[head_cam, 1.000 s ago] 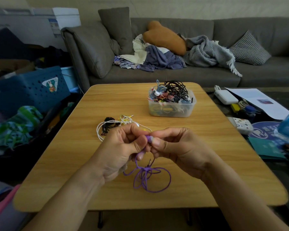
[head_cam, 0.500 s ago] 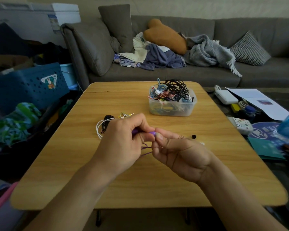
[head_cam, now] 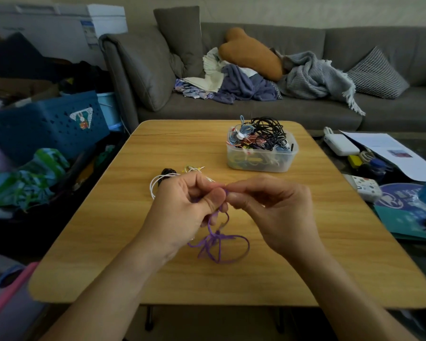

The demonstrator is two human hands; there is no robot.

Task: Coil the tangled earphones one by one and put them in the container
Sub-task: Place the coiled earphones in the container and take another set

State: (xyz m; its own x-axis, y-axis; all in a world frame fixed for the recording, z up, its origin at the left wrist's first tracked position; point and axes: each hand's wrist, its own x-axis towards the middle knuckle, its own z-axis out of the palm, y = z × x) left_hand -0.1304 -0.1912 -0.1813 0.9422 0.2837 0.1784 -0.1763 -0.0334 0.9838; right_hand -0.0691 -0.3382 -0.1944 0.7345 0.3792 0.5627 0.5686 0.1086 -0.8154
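Observation:
A purple earphone cable (head_cam: 218, 244) hangs in loose loops from between my two hands over the middle of the wooden table (head_cam: 330, 254). My left hand (head_cam: 182, 210) and my right hand (head_cam: 273, 207) both pinch its upper end, fingertips meeting. The lower loops rest on the tabletop. Behind my left hand lies a small tangle of white, black and yellow earphones (head_cam: 169, 177), partly hidden by the hand. A clear plastic container (head_cam: 261, 161) heaped with coiled earphones stands at the far middle of the table.
A grey sofa (head_cam: 256, 70) with cushions and blankets runs behind the table. A blue crate (head_cam: 42, 124) and clutter sit on the left. On the right lie papers (head_cam: 389, 153), a white box (head_cam: 341, 143) and small items.
The purple cable, bunched and mostly hidden between my hands half a second ago, now hangs down in open loops onto the table. Both hands sit a little nearer to me.

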